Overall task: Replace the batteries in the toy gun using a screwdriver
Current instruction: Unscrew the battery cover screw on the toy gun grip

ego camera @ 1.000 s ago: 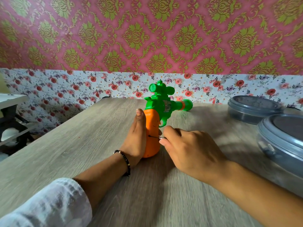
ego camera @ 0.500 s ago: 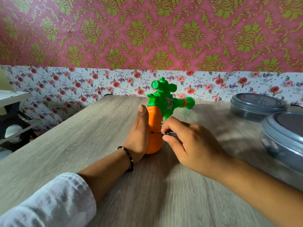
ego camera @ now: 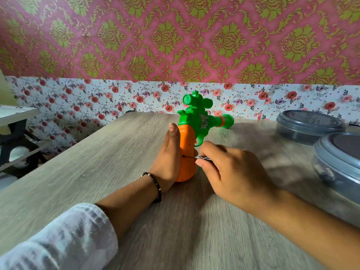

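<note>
Orange toy gun (ego camera: 187,152) grip between left hand (ego camera: 168,164) and right hand (ego camera: 229,172); screwdriver (ego camera: 191,157) apparently touching.

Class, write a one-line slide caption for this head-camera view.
Left hand steadies the toy gun upright on the table while right hand holds a screwdriver against its orange grip.

A home (floral wallpaper (ego camera: 175,36), wooden table (ego camera: 97,162))

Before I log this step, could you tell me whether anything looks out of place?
Nothing stands out: the toy gun stands upright on its orange grip, steadied by the left hand, while the right hand holds the screwdriver against it.
</note>
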The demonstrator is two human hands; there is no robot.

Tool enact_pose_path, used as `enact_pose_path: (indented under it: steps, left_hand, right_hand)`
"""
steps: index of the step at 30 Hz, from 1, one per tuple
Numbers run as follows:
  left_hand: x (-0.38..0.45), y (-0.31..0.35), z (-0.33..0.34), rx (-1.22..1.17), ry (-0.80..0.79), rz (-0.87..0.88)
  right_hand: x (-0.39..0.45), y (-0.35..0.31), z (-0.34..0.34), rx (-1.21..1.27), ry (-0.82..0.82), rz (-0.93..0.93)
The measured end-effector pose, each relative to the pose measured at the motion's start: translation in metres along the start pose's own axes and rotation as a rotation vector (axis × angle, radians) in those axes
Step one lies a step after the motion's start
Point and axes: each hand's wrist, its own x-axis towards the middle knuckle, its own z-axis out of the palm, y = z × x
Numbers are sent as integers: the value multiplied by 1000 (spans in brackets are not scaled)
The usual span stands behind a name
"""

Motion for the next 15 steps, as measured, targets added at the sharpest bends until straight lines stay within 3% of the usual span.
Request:
enact_pose_path:
  steps: [6,15]
  left_hand:
    - [2,-1,0,16,-9,14]
    - [-1,3,2,23,10,62]
  right_hand:
    - [0,3,0,131,0,38]
    - [-3,4,0,-116,53,44]
